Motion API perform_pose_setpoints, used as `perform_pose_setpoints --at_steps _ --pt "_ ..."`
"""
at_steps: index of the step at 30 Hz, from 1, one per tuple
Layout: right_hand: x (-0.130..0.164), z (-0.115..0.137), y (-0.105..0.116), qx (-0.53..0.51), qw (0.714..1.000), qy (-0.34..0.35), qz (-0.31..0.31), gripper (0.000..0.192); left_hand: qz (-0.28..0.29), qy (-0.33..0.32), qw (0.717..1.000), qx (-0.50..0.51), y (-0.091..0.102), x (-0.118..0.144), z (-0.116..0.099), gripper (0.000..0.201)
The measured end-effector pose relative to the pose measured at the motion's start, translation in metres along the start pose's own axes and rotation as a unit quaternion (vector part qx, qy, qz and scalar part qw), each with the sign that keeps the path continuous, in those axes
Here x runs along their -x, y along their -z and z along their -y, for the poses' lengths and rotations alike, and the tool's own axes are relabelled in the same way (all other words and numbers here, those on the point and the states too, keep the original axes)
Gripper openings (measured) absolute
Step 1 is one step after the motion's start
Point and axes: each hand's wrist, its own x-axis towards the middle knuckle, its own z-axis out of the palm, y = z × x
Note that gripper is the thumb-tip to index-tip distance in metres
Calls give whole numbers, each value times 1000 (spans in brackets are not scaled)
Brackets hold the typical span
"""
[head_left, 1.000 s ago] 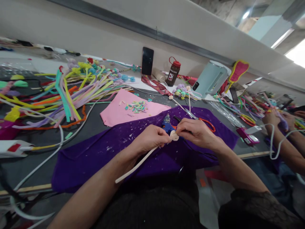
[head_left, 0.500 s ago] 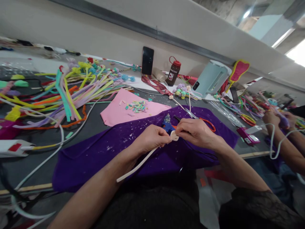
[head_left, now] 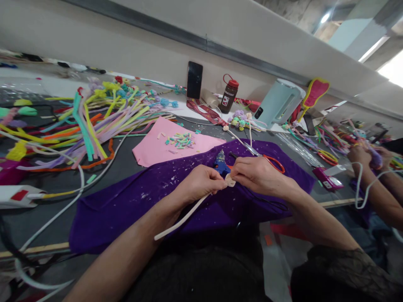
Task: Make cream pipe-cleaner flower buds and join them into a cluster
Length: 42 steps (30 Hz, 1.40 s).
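My left hand [head_left: 197,184] and my right hand [head_left: 256,174] meet over a purple cloth [head_left: 126,201], both pinching a cream pipe cleaner [head_left: 185,216]. Its far end is rolled into a small coil [head_left: 230,180] between my fingertips. The straight tail runs down and left under my left wrist. A blue glue gun [head_left: 221,164] lies just behind the coil, and orange-handled scissors [head_left: 273,162] lie behind my right hand.
A pink sheet [head_left: 157,147] with small cut bits lies beyond the cloth. A heap of coloured pipe cleaners [head_left: 88,117] fills the left. A phone [head_left: 194,79], a bottle [head_left: 228,93] and a pale kettle [head_left: 278,102] stand by the wall. Another person's hands [head_left: 362,157] work at right.
My hands have barely moved; the fingers shifted slightly on the coil. The other person's hands at right moved a little.
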Motion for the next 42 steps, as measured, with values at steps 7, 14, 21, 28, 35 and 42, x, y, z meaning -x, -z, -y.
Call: perform_pose_setpoints --at_steps 7,14,21,28,35,42 --pt "-3 -1 -1 0 1000 17 4 17 -3 -5 1000 4 0 0 1 17" --pt "13 -4 7 -124 985 -44 -113 21 -7 11 998 57 3 2 -5 15" --pt "9 18 -51 -486 774 -259 -312 18 -20 20 980 195 5 4 -9 22" --pt "-10 28 -62 -633 695 -193 -283 35 -5 8 976 217 6 6 -9 23" --pt "-14 32 -67 -618 686 -241 -300 24 -82 -46 980 176 5 8 -11 25" --pt "-32 42 -74 -647 665 -237 -289 17 -149 -103 964 196 3 8 -12 19"
